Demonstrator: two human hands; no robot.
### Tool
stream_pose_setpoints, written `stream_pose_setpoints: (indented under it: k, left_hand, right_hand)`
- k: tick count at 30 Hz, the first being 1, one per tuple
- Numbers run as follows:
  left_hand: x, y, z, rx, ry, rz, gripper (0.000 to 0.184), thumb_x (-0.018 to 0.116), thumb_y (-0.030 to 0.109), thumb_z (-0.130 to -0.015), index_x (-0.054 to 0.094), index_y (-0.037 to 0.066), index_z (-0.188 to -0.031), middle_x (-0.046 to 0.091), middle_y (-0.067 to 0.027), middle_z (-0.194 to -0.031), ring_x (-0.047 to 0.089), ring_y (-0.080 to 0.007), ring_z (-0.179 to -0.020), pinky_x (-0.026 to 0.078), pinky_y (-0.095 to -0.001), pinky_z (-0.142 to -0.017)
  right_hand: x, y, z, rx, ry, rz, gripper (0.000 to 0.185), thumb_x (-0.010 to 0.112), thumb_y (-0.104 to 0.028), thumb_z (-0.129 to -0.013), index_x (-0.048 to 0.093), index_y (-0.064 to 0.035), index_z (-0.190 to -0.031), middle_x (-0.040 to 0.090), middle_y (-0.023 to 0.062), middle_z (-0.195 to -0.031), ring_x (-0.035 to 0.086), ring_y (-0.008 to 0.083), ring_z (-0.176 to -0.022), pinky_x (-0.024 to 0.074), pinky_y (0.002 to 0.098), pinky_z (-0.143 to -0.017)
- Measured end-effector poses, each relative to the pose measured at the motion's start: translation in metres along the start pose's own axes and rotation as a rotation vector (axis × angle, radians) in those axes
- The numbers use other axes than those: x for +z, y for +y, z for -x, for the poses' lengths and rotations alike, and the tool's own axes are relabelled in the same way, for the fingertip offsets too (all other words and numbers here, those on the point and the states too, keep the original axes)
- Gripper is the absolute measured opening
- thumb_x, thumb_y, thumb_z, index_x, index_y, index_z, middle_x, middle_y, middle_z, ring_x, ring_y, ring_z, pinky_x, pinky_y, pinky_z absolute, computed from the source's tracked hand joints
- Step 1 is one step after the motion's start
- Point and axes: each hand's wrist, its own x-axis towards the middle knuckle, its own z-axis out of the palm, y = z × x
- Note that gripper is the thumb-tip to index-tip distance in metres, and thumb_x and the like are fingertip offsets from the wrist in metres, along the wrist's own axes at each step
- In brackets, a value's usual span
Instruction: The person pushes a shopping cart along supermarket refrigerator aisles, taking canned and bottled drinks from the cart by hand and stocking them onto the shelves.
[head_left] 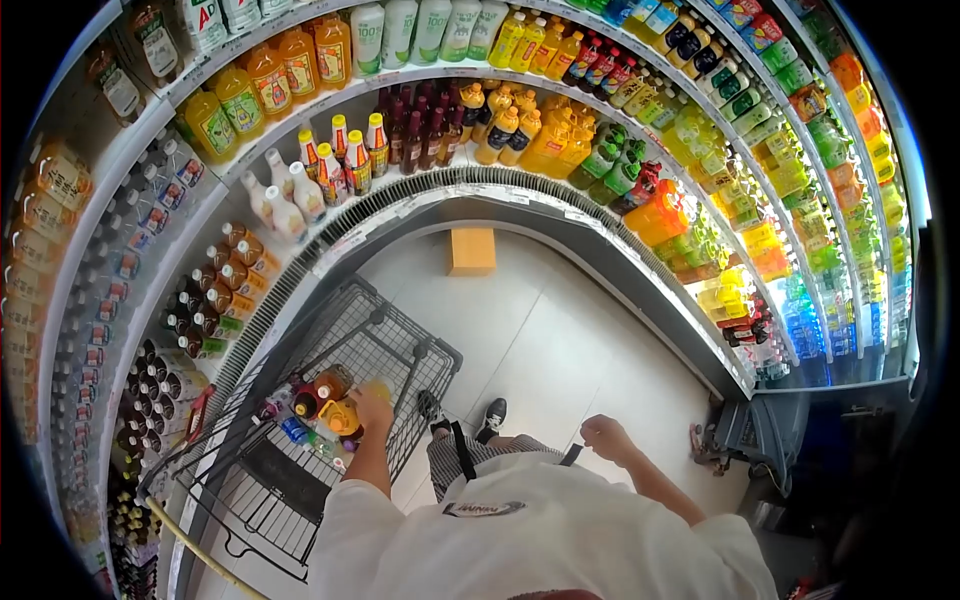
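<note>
My left hand [373, 408] reaches down into a wire shopping cart [408, 352], its fingers closed against an orange juice bottle [340, 416]. Part of their grip is hidden from above. A pale yellow blur shows just beyond the fingers. Around that bottle lie several other drinks in the cart, among them an amber bottle [329, 384], a dark-capped bottle [305, 404] and a blue-labelled bottle [295, 430]. My right hand [605, 437] hangs in the air beside my body, curled into a loose fist with nothing visible in it.
Curved drink shelves [470, 185] wrap around the front and both sides. A cardboard-coloured box [472, 251] sits on the tiled floor [500, 330] by the shelf base. To the right stands a grey bin-like object [755, 440]. The cart's yellow-edged handle [200, 552] is at lower left.
</note>
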Motion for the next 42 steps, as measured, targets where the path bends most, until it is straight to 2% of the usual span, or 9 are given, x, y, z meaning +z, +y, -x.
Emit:
stream_pose_setpoints:
  k: [2,3,6,15,21,27,33,38,42]
  left_hand:
    - [0.006,-0.012,0.002,0.037,0.045,0.029,0.049,0.064,0.003,-0.086,0.04,-0.002,-0.128,0.034,-0.0312,-0.141,0.056,-0.049,-0.114,0.051,-0.047,-0.097]
    - [0.007,-0.014,0.004,0.027,0.045,0.044,0.051,0.064,0.002,-0.085,0.039,-0.001,-0.13,0.034,-0.031,-0.141,0.056,-0.0493,-0.114,0.051,-0.0471,-0.096]
    - [0.011,-0.018,0.014,0.059,0.05,0.003,0.056,0.065,0.001,-0.084,0.037,0.0,-0.133,0.034,-0.0299,-0.142,0.057,-0.0489,-0.114,0.051,-0.0474,-0.096]
    - [-0.004,0.01,0.037,0.068,0.052,-0.061,0.065,0.064,0.01,-0.087,0.033,0.006,-0.144,0.029,-0.0227,-0.153,0.056,-0.044,-0.12,0.052,-0.0471,-0.095]
    - [-0.005,0.013,0.04,0.026,-0.001,-0.076,0.072,0.066,0.015,-0.087,0.031,0.007,-0.15,0.019,-0.0217,-0.161,0.056,-0.0418,-0.122,0.053,-0.0451,-0.093]
    - [-0.005,0.027,0.018,-0.168,-0.052,0.0,0.064,0.068,0.016,-0.086,0.042,0.002,-0.143,0.025,-0.0293,-0.156,0.06,-0.0413,-0.117,0.054,-0.0431,-0.094]
    - [0.006,0.007,-0.004,-0.121,-0.002,-0.008,0.054,0.072,0.017,-0.083,0.053,0.0,-0.131,0.035,-0.0299,-0.148,0.062,-0.0422,-0.112,0.053,-0.042,-0.096]
    - [0.008,0.005,0.005,-0.088,0.07,0.026,0.059,0.071,0.011,-0.083,0.045,-0.001,-0.136,0.04,-0.0284,-0.141,0.058,-0.0434,-0.116,0.051,-0.043,-0.098]
    - [0.005,0.008,-0.003,-0.133,0.068,0.054,0.062,0.073,0.009,-0.082,0.04,0.0,-0.134,0.04,-0.0283,-0.137,0.058,-0.0447,-0.114,0.051,-0.0435,-0.098]
  right_hand:
    - [0.0,-0.003,0.006,0.017,-0.015,0.051,0.031,0.063,-0.024,-0.092,0.066,0.0028,-0.107,0.069,0.0097,-0.092,0.067,0.0172,-0.082,0.0542,0.0319,-0.069]
    - [0.0,-0.007,0.008,0.048,-0.021,0.114,0.031,0.066,-0.025,-0.09,0.069,0.0001,-0.107,0.071,0.0119,-0.096,0.067,0.0205,-0.087,0.0542,0.0339,-0.079]
    - [0.002,0.003,-0.001,-0.12,-0.05,0.23,0.033,0.067,-0.029,-0.09,0.07,-0.001,-0.107,0.072,0.0146,-0.104,0.069,0.0268,-0.095,0.0547,0.036,-0.085]
    - [-0.027,-0.002,-0.048,-0.34,-0.053,0.438,0.037,0.066,-0.032,-0.091,0.07,0.0004,-0.109,0.072,0.0178,-0.106,0.07,0.0312,-0.097,0.0552,0.0376,-0.086]
    - [-0.041,0.007,-0.057,-0.309,0.032,0.384,0.036,0.066,-0.033,-0.091,0.071,-0.0018,-0.108,0.072,0.0177,-0.105,0.07,0.0322,-0.097,0.0547,0.0382,-0.085]
    - [-0.041,0.034,-0.044,-0.247,-0.004,0.37,0.037,0.066,-0.035,-0.09,0.071,-0.0027,-0.107,0.073,0.0173,-0.102,0.07,0.0327,-0.097,0.0551,0.0392,-0.084]
    - [-0.037,0.054,-0.033,-0.197,0.051,0.391,0.037,0.066,-0.036,-0.09,0.071,-0.0033,-0.107,0.073,0.0173,-0.102,0.07,0.0325,-0.095,0.0553,0.0397,-0.084]
    - [-0.034,0.066,-0.017,-0.158,0.049,0.357,0.031,0.067,-0.03,-0.092,0.071,-0.0036,-0.107,0.071,0.0137,-0.111,0.067,0.0271,-0.099,0.0543,0.0379,-0.084]
    - [-0.028,0.075,-0.008,-0.129,0.086,0.246,0.027,0.066,-0.028,-0.092,0.072,-0.0026,-0.102,0.071,0.0121,-0.105,0.068,0.0244,-0.091,0.0547,0.0349,-0.078]
